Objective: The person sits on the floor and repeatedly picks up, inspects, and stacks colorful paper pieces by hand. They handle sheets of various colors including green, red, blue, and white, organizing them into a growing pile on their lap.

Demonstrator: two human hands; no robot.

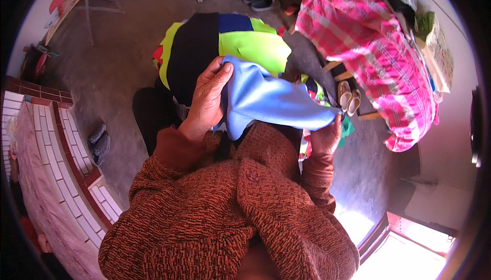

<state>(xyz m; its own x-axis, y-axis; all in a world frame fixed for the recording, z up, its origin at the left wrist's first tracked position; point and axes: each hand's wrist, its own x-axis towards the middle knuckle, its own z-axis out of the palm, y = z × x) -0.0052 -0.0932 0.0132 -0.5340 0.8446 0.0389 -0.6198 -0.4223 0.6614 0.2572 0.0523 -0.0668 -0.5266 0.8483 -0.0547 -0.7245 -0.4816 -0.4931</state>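
Concrete floor [123, 60], grey and bare, with clothing handled above it.

Left hand [208, 101]: fingers curled over the upper left edge of a light blue cloth [266, 101], gripping it. Right hand [326, 136]: closed on the same cloth's lower right corner, mostly hidden beneath the fabric. Cloth is stretched between both hands, just in front of the person's rust-brown knitted coat [230, 213]. Behind it lies a neon-yellow, black and blue garment [225, 44] atop a pile. Pink checked blanket [368, 49] at right; pale slippers [348, 95] beside it; dark shoes [98, 142] near a white tiled ledge [66, 162] at left.
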